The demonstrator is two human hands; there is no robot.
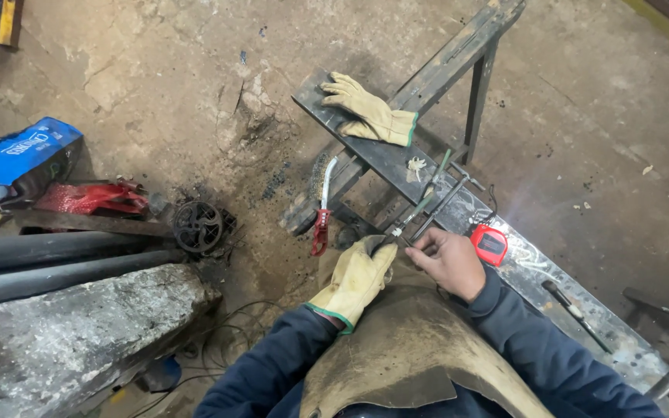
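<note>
Head view, left hand: My gloved left hand (356, 277) is closed round the near end of a green-handled tool (414, 213), a firm fist that steadies it over my lap.
Head view, right hand: My bare right hand (449, 259) pinches at the same spot with thumb and fingertips curled in; what it nips is too small to tell. I judge it is left bare for a finer touch.
Tool: Its slim shaft runs up and away from my hands onto the metal bench (396, 159), which carries its far end.
Spare glove: A yellow leather glove (369, 114) lies flat on the bench's upper end, well apart from my hands, probably the right hand's mate.
Tape measure: A red tape measure (490, 243) sits on the bench just beside my right hand, close for reaching.
Wire brush: A red-handled wire brush (322, 209) rests against the bench's left edge.
Apron: A worn leather apron (396, 348) covers my lap under both hands.
Floor: Stained concrete, with dark pipes (56, 259) and a stone slab (71, 333) at left.
</note>
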